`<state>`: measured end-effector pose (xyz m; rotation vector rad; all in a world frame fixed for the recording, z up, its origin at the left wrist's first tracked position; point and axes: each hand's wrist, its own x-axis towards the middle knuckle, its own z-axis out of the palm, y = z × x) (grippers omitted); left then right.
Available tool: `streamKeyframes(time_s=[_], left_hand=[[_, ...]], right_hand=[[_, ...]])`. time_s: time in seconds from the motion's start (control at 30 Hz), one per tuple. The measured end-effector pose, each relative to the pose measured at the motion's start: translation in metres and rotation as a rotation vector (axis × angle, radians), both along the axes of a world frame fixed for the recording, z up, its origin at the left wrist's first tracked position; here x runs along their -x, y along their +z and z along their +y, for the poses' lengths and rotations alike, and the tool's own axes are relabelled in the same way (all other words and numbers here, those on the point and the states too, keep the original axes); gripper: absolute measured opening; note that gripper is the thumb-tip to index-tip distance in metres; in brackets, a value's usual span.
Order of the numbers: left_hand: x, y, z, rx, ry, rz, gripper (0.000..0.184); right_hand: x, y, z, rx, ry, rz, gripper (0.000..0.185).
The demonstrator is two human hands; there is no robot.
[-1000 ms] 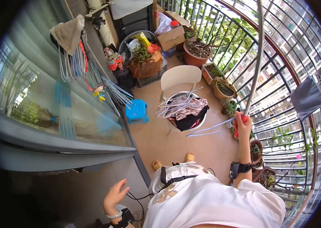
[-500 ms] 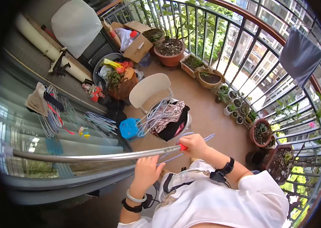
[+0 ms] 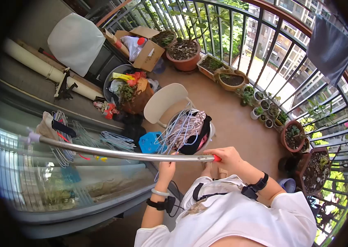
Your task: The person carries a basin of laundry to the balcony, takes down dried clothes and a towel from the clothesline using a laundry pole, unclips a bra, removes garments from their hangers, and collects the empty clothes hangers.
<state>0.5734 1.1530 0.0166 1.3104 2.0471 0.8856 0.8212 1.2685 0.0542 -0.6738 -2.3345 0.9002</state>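
We recorded 2 bare hands at 1 metal pole [image 3: 120,154]. The right hand [image 3: 228,159] was closed, its fingers wrapped about the red end [image 3: 217,158] of the pole. From those fingers the shaft ran leftward, past the fingertips of the left hand [image 3: 166,171] and well beyond them, to a pale tip [image 3: 32,137] in front of the glass. The left hand stood upright against the pole, most of it just below the shaft; we could not tell whether its fingers gripped the metal. A pale blue wire end [image 3: 156,177] showed just beside the left fingers.

Just past the left fingertips, across the pole, we saw wire hangers [image 3: 178,127] heaped on striped cloth [image 3: 196,121], near a pale chair [image 3: 163,103]. Farther left of those fingers were a blue stool [image 3: 149,142] and, beyond it, more hangers [image 3: 116,140].
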Motion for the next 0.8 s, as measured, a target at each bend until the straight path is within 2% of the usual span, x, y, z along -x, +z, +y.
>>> streamKeyframes(time_s=[0.13, 0.17, 0.23, 0.3, 0.4, 0.47, 0.53, 0.63, 0.8], left_hand=[[0.028, -0.038, 0.053, -0.099, -0.058, 0.094, 0.021], [0.033, -0.045, 0.065, -0.050, -0.071, 0.206, 0.021], [0.042, -0.071, 0.082, -0.035, -0.107, 0.394, 0.019], [0.046, -0.091, 0.090, -0.021, -0.115, 0.408, 0.019], [0.048, -0.116, 0.100, -0.018, -0.137, 0.431, 0.019], [0.052, -0.133, 0.101, 0.028, -0.076, 0.427, 0.019], [0.058, -0.145, 0.101, 0.040, -0.067, 0.434, 0.021], [0.057, -0.156, 0.102, 0.104, -0.052, 0.425, 0.025], [0.052, -0.180, 0.103, 0.133, -0.046, 0.446, 0.033]], right_hand=[[-0.034, 0.019, 0.011, 0.169, -0.263, 0.008, 0.025], [-0.045, 0.021, 0.012, 0.161, -0.344, -0.037, 0.022], [-0.063, 0.022, 0.012, 0.145, -0.424, -0.099, 0.020], [-0.075, 0.025, 0.009, 0.166, -0.630, -0.151, 0.021], [-0.078, 0.027, 0.004, 0.183, -0.763, -0.121, 0.022], [-0.079, 0.017, 0.000, 0.233, -0.796, -0.111, 0.020], [-0.069, 0.017, -0.006, 0.421, -0.873, 0.066, 0.016], [-0.057, 0.022, -0.011, 0.568, -0.911, 0.150, 0.012], [-0.050, 0.029, -0.006, 0.645, -0.942, 0.230, 0.011]])
